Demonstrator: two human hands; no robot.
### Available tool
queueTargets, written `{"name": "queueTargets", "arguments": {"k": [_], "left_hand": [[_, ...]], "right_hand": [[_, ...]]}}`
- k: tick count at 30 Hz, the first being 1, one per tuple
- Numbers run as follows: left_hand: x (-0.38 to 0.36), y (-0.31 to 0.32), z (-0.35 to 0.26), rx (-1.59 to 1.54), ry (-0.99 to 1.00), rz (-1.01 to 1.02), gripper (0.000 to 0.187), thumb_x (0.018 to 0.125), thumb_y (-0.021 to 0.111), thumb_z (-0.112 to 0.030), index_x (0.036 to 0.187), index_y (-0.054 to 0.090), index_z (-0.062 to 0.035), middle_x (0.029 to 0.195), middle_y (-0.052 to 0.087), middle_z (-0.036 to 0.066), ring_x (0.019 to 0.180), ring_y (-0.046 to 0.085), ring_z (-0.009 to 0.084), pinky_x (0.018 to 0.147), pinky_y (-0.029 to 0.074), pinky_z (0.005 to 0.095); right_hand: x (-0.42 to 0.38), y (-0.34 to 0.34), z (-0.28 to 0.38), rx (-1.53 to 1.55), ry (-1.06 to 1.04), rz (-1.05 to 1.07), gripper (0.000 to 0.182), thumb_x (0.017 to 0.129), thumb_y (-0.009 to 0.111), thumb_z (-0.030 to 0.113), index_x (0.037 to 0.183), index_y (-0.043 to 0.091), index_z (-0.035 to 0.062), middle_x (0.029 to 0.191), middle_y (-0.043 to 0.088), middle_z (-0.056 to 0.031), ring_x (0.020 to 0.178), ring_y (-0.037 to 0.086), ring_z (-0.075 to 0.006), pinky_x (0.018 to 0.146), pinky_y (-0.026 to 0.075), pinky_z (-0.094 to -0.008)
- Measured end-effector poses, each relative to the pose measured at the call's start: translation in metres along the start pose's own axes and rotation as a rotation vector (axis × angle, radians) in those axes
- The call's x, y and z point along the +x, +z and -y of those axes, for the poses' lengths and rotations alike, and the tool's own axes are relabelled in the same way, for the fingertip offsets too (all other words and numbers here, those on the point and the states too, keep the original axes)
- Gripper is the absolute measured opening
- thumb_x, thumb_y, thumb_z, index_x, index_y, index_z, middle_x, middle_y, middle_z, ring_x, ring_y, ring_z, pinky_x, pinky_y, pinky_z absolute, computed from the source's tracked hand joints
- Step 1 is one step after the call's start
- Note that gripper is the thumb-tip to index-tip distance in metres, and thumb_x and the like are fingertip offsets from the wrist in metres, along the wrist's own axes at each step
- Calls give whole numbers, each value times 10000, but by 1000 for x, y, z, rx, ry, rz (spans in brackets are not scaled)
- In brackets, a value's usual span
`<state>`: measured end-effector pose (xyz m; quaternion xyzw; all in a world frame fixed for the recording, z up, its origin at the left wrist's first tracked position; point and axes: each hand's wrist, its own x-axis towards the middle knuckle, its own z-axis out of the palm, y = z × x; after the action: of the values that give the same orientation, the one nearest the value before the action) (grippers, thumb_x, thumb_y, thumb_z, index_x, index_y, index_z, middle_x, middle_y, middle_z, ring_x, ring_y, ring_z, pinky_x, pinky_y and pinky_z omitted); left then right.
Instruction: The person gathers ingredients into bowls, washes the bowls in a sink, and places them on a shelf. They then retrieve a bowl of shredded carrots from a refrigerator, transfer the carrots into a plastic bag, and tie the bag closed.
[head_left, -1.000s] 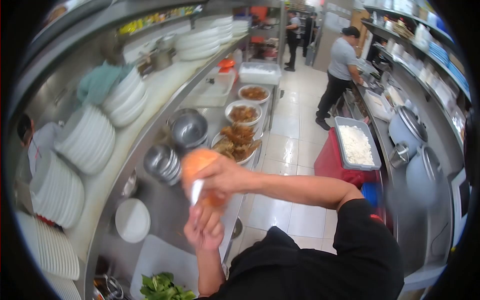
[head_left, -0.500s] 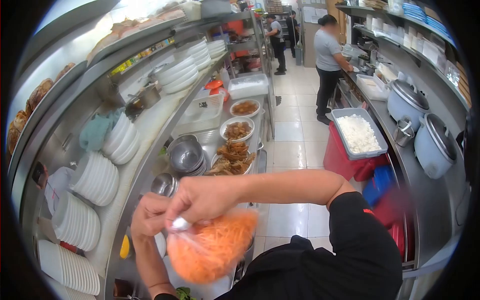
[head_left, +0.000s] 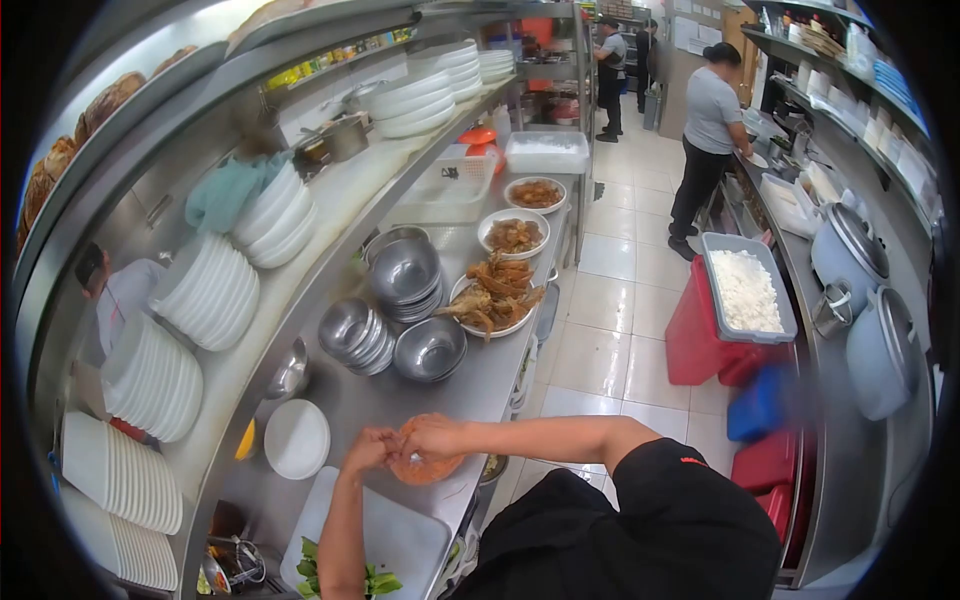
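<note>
A clear plastic bag of shredded orange food (head_left: 428,468) rests at the steel counter's front edge, partly hidden under my hands. My left hand (head_left: 372,448) is closed on the gathered top of the bag. Right beside it, my right hand (head_left: 432,437) pinches the same part of the bag. Just below them lies a white cutting board (head_left: 405,535) with green leaves (head_left: 382,580) on it, partly behind my left forearm. A stack of round white plates (head_left: 297,440) stands left of my hands.
Metal bowls (head_left: 430,349) and plates of browned food (head_left: 495,298) stand further along the counter (head_left: 390,400). Stacked white dishes (head_left: 150,380) line the shelf at left. Across the aisle, a tub of white rice (head_left: 745,290) sits on a red bin (head_left: 695,335); a person (head_left: 708,125) stands beyond.
Both hands and the bag have moved down and away from the camera, from mid-air to the counter. The view has shifted, showing more of the counter and the cutting board.
</note>
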<state>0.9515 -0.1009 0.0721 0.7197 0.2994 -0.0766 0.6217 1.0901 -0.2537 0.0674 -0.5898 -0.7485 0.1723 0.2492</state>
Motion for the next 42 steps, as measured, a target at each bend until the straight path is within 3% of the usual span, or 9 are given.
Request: {"name": "queueTargets", "arguments": {"k": [6, 7, 10, 16, 22, 25, 32, 35, 42], "left_hand": [[4, 19, 31, -510, -48, -112, 32, 779, 598, -15, 758, 605, 9, 587, 568, 78, 456, 527, 145, 417, 428, 244], [-6, 28, 15, -580, -21, -98, 31, 787, 585, -10, 763, 597, 5, 595, 558, 72, 481, 531, 144, 436, 440, 256], [10, 16, 27, -482, -32, 61, 76, 821, 602, -51, 788, 577, 12, 602, 561, 71, 478, 534, 141, 418, 429, 256], [4, 20, 2, -465, -99, 7, 102, 814, 649, -49, 827, 587, 31, 640, 602, 90, 490, 557, 131, 404, 417, 234], [-11, 56, 2, -163, 53, -338, 115, 825, 607, -31, 713, 607, -2, 587, 590, 60, 458, 540, 115, 391, 415, 246], [6, 78, 63, 122, 476, -589, 145, 844, 584, -49, 716, 637, -8, 554, 573, 41, 455, 527, 103, 412, 414, 255], [-51, 126, 31, 119, 451, -757, 157, 828, 631, -76, 918, 673, 45, 756, 595, 112, 692, 576, 163, 616, 438, 287], [-62, 133, 26, 61, 465, -758, 173, 803, 664, -75, 933, 677, 37, 779, 590, 116, 708, 558, 169, 635, 429, 284], [-64, 146, 37, -195, 403, -838, 163, 747, 716, -41, 876, 685, 54, 773, 607, 74, 706, 543, 132, 630, 421, 264]], "right_hand": [[6, 56, -40, 528, -262, -445, 313, 671, 576, -32, 937, 691, 84, 956, 663, -125, 927, 602, -302, 830, 467, -367], [-5, 55, -34, 519, 13, -349, 219, 772, 601, 17, 944, 704, 106, 1076, 641, -83, 1041, 565, -221, 947, 413, -362], [-10, 27, -10, 1099, 750, -41, 215, 846, 542, 8, 973, 696, 88, 982, 658, -82, 714, 597, -90, 551, 457, -198], [-5, 48, -8, 1699, 962, -487, 186, 878, 511, 22, 1044, 595, 15, 802, 656, -51, 595, 580, -76, 412, 374, -187], [-8, 38, 8, 1366, 975, -409, 185, 886, 502, 36, 1052, 582, 25, 837, 664, -62, 653, 615, -83, 452, 414, -184], [-16, 24, 19, 1232, 990, -282, 181, 902, 521, 77, 1056, 604, 33, 863, 666, -49, 675, 618, -75, 478, 418, -196], [-25, 36, 12, 1326, 932, -271, 319, 865, 556, 53, 1178, 610, 76, 780, 630, 14, 515, 489, -49, 441, 391, -193], [-32, 40, 8, 1314, 869, -153, 309, 890, 599, 111, 1197, 605, 80, 960, 652, -5, 706, 578, -66, 519, 424, -208], [-29, 38, 23, 1442, 1082, -284, 263, 793, 592, -55, 1048, 636, -7, 812, 640, -62, 580, 524, -100, 479, 387, -229]]}}
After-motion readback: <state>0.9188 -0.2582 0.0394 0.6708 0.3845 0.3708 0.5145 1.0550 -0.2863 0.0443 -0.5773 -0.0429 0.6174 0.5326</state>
